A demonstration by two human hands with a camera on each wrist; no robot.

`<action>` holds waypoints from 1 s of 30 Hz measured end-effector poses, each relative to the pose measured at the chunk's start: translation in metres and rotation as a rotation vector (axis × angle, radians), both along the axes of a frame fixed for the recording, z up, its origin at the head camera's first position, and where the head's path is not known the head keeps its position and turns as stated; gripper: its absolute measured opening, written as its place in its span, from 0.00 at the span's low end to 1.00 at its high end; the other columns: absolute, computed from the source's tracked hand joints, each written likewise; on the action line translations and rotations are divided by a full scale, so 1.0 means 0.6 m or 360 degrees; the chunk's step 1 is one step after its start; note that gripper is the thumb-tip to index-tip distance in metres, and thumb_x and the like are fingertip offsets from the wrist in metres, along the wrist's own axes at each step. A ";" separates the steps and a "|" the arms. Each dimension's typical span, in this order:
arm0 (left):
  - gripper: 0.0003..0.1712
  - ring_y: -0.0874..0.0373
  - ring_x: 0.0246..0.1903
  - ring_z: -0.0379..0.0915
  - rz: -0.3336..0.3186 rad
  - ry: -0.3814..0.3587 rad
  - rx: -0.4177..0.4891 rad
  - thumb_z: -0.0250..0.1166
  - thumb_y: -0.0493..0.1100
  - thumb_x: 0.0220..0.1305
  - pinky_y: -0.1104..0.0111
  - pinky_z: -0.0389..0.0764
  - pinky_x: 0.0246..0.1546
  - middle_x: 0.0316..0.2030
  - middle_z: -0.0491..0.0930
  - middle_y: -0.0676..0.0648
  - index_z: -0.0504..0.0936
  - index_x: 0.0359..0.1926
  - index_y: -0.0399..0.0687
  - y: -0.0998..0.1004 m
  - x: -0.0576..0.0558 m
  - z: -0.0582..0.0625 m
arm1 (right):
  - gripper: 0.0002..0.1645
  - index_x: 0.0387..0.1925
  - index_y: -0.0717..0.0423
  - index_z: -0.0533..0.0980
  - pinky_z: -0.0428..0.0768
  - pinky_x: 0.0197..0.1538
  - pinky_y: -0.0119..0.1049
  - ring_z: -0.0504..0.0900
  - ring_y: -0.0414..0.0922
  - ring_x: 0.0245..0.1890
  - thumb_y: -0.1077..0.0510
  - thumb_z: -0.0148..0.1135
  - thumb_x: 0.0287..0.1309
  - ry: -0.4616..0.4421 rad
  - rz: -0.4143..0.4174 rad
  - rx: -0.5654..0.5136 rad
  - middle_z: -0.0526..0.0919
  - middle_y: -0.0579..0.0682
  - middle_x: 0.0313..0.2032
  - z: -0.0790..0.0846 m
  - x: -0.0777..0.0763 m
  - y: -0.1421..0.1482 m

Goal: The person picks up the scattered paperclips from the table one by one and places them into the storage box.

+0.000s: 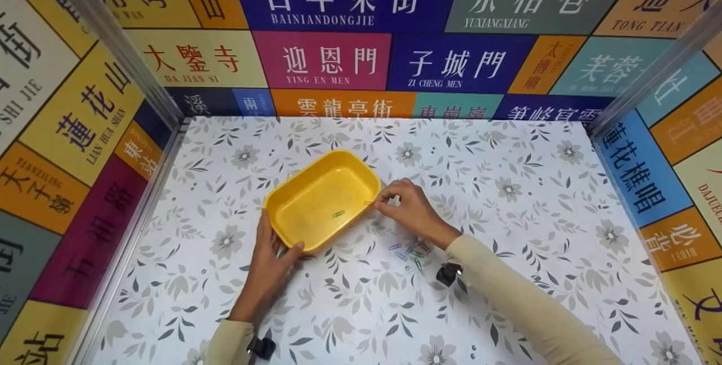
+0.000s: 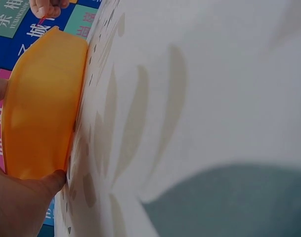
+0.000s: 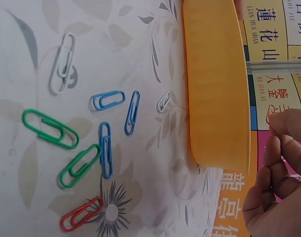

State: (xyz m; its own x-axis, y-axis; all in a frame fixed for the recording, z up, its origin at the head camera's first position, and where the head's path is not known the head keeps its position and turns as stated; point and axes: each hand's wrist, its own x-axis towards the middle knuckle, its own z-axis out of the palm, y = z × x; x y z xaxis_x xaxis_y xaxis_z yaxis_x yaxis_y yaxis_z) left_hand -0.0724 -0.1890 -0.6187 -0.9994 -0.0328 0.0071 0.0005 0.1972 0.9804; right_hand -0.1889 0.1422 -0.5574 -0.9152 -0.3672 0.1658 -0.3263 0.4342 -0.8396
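Observation:
A yellow plastic tub [image 1: 307, 201] rests at an angle on the patterned tabletop. My left hand [image 1: 271, 266] grips its near left end, thumb at one corner and fingers along the side. A green paper clip [image 1: 338, 214] lies on the tub's floor. At the tub's right rim, my right hand [image 1: 410, 207] pinches a red paper clip [image 3: 270, 114] between thumb and forefinger. Below that hand, loose paper clips lie on the table: green [image 3: 50, 129], blue [image 3: 106, 150], white [image 3: 64, 63] and one red clip [image 3: 82, 214].
A white tabletop [image 1: 361, 320] with grey leaves and flowers spreads under everything. Upright panels [image 1: 321, 60] printed with coloured street names stand along the back and both sides. Each wrist wears a small black device, such as the right wrist's device [image 1: 449, 273].

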 end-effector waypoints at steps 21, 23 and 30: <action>0.67 0.47 0.87 0.44 0.0026 -0.0066 0.0071 0.73 0.41 0.76 0.58 0.54 0.85 0.89 0.29 0.52 0.29 0.91 0.60 0.003 -0.002 0.002 | 0.04 0.33 0.54 0.90 0.74 0.50 0.39 0.79 0.59 0.43 0.64 0.76 0.64 0.0097 0.0105 0.0074 0.88 0.46 0.34 0.000 -0.016 -0.035; 0.67 0.47 0.87 0.43 0.0019 -0.0049 0.0061 0.72 0.40 0.76 0.58 0.54 0.85 0.89 0.29 0.50 0.29 0.91 0.58 0.002 -0.001 0.002 | 0.03 0.33 0.54 0.90 0.75 0.49 0.38 0.79 0.53 0.42 0.64 0.76 0.63 0.0120 0.0106 0.0087 0.88 0.46 0.34 0.000 -0.017 -0.037; 0.66 0.46 0.87 0.42 0.0010 -0.0002 0.0042 0.72 0.39 0.76 0.60 0.54 0.85 0.90 0.30 0.50 0.30 0.91 0.57 0.002 0.000 0.001 | 0.04 0.34 0.54 0.90 0.80 0.48 0.38 0.81 0.45 0.40 0.65 0.76 0.65 0.0133 0.0154 0.0078 0.87 0.46 0.36 0.002 -0.017 -0.046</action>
